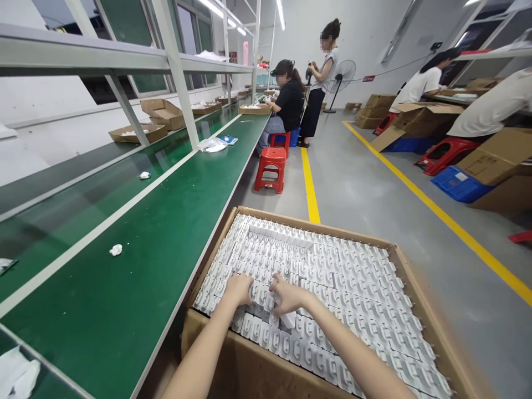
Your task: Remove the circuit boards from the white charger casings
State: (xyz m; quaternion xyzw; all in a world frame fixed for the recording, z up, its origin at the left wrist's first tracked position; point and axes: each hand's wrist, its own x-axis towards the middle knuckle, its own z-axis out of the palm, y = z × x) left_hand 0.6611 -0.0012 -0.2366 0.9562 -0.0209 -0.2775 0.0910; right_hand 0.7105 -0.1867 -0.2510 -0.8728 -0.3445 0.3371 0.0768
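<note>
A large cardboard box (419, 285) is packed with rows of small white plastic parts (353, 288), each with a raised curved piece on top. Both my hands reach down into its near left portion. My left hand (239, 289) curls its fingers around the left end of a short row of parts (261, 293). At that row's right end, my right hand (287, 295) is bent round the parts, thumb and fingers gripping from the side. One white part (288, 320) sits tilted beneath my right palm. Dark gaps show in the packing near my hands. Some fingertips are hidden among the parts.
Left of the box runs a green-topped workbench (166, 221) with small white scraps (116, 250) and a plastic bag (213, 145). Red stools (271, 169) stand beyond the box. Several people work farther off, including a seated person (288, 100). Cartons (428, 122) line the right side.
</note>
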